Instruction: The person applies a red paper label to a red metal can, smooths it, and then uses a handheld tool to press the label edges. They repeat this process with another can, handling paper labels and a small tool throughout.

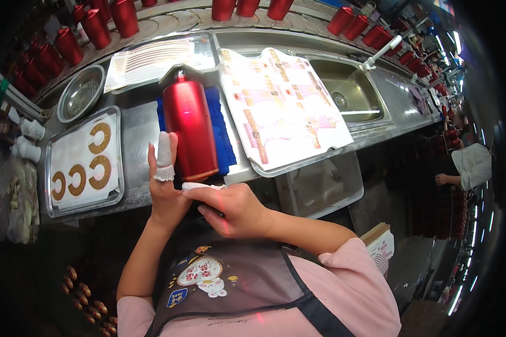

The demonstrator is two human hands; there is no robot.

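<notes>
My left hand point(167, 194) is raised at the counter's front edge, its fingers stretched upward. A pale fabric finger cot point(163, 157) with a frayed hem covers one of them. Close beside it my right hand point(233, 210) has its fingers bent together in a pinch, meeting the left hand near its thumb. White material point(203, 186) shows along the right fingers; what they pinch, if anything, is hidden. Just beyond the hands a glossy red bottle point(189, 126) rests on a blue cloth point(222, 132), its dark neck pointing away from me.
On the left, a tray point(118, 168) holds gold C-shaped labels, near a metal bowl point(81, 94). A tray of strips point(152, 59) lies behind. Label sheets point(281, 106) lie right of the bottle, before a sink point(348, 90). Red bottles point(95, 28) line a conveyor point(168, 21). Another person point(469, 165) is far right.
</notes>
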